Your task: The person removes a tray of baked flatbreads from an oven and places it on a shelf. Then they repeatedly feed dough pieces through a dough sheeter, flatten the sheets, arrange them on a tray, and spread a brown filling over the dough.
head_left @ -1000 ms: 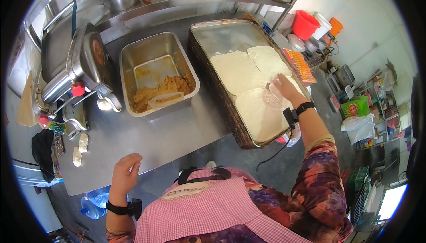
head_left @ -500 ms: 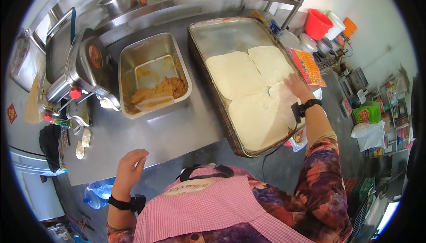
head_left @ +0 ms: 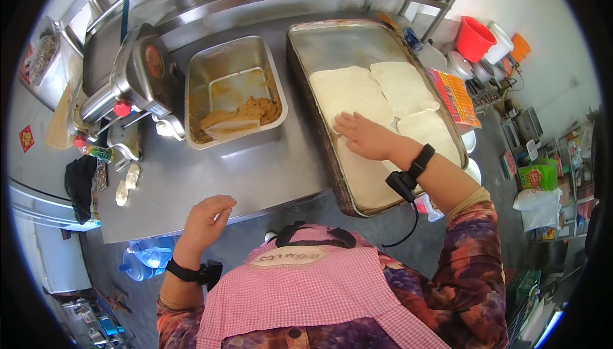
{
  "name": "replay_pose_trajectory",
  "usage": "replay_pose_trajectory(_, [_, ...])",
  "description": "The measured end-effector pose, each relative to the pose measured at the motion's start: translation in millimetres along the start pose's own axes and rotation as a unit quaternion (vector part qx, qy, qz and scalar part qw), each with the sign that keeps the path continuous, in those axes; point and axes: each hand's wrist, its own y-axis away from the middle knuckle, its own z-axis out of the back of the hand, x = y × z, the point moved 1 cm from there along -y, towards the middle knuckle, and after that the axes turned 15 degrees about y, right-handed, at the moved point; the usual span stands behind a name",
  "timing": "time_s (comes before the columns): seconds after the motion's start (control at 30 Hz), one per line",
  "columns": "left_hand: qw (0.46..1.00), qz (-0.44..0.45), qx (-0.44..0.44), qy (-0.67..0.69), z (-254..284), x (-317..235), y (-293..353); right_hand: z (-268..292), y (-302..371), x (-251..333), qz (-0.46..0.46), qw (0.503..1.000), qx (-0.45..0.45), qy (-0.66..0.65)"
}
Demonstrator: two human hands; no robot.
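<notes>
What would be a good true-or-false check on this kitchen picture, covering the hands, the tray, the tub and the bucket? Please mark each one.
1. The right hand is over the dough sheets. True.
2. The left hand is pressing the dough sheets too. False: it is apart from them, by the near edge of the steel table.
3. Dough covers the whole tray. False: its far end is bare of dough.
4. The metal tub with brown paste stands between the machine and the tray. True.
5. The red bucket is left of the machine. False: it is at the picture's right, beyond the tray.
</notes>
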Motion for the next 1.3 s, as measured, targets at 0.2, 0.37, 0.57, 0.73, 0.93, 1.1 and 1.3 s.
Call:
replay_pose_trajectory(0.2, [0.999, 0.043, -0.001, -0.012, 3, 0, 23, 12, -18, -3, 0.001, 0.999, -0.040, 0.017])
replay_pose_trajectory(0.37, [0.996, 0.072, -0.042, -0.037, 27, 15, 47, 25, -10, -13, -0.076, 0.942, -0.047, -0.325])
replay_pose_trajectory(0.57, [0.973, 0.197, -0.105, -0.064, 74, 82, 87, 70, 8, 14, -0.149, 0.915, -0.104, -0.361])
replay_pose_trajectory(0.73, [0.954, 0.206, -0.189, -0.107, 132, 174, 112, 133, -9, 59, -0.164, 0.860, -0.194, -0.443])
replay_pose_trajectory(0.93, [0.934, 0.210, -0.241, -0.160, 209, 254, 119, 165, -63, 135, -0.159, 0.833, -0.232, -0.477])
replay_pose_trajectory(1.1, [0.926, 0.162, -0.194, -0.282, 258, 288, 101, 176, -127, 206, -0.128, 0.859, -0.190, -0.458])
replay_pose_trajectory(1.3, [0.954, 0.166, -0.120, -0.220, 297, 323, 65, 181, -180, 255, -0.045, 0.941, -0.178, -0.285])
